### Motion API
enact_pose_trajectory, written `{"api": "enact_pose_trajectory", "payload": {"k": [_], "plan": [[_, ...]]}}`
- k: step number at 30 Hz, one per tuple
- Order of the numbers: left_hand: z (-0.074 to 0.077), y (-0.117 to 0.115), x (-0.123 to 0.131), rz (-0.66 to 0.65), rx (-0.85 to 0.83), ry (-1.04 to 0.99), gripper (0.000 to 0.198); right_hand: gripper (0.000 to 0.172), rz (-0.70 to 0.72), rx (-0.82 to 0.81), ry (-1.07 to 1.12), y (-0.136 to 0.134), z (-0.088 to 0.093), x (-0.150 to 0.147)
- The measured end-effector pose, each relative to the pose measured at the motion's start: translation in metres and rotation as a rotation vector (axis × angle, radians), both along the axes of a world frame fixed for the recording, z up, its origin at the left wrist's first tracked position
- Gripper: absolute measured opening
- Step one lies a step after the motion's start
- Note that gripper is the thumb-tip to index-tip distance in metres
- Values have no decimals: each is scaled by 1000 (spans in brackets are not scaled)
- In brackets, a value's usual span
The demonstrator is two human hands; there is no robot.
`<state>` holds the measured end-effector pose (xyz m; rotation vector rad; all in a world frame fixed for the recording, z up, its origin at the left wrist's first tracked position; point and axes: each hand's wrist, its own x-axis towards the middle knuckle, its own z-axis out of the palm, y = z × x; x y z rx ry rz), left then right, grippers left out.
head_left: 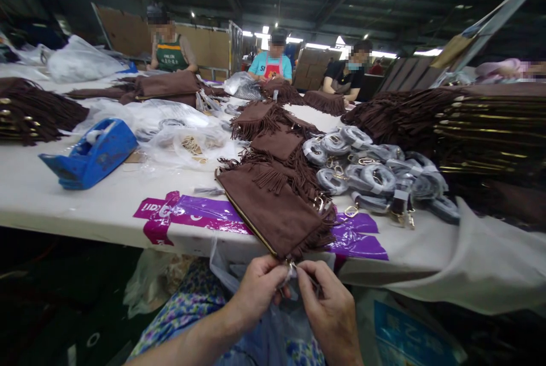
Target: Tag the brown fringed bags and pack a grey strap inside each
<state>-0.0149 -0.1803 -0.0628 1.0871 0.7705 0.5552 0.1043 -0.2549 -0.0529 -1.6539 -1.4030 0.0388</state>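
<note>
A brown fringed pouch [273, 206] with a gold zipper lies at the table's front edge, its near corner pointing at me. Just off that corner, my left hand [265, 282] pinches a small shiny metal clasp [291, 266] from the left. My right hand [326, 297] has thumb and fingers closed at the same clasp from the right, with some clear plastic wrap around it. The fingertips hide most of the clasp, so its exact shape is unclear. More brown fringed pouches [277, 141] lie in a row behind the near one.
Right of the pouch lie several plastic-wrapped coiled straps [377, 175] with gold hooks. Stacked fringed pouches [490, 127] rise at far right. A blue tape dispenser [91, 152] and clear plastic bags [183, 132] sit at left. Purple tape [209, 212] covers the table edge. Co-workers [173, 50] sit opposite.
</note>
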Motion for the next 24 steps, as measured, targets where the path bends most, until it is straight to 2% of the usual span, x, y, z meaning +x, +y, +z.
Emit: {"api": "enact_pose_trajectory", "payload": {"k": [3, 10, 15, 19, 24], "plan": [[0, -1, 1, 12, -30, -19, 29, 21, -3, 8, -59, 0, 4, 3], [1, -1, 3, -38, 41, -30, 21, 16, 117, -21, -301, -2, 5, 10], [0, -2, 3, -39, 26, -55, 28, 11, 51, 27, -477, -1, 4, 8], [2, -4, 2, -24, 31, -87, 32, 19, -8, 39, -397, 0, 4, -3], [2, -6, 3, -32, 18, -105, 37, 21, -26, -26, -122, -2, 4, -9]]}}
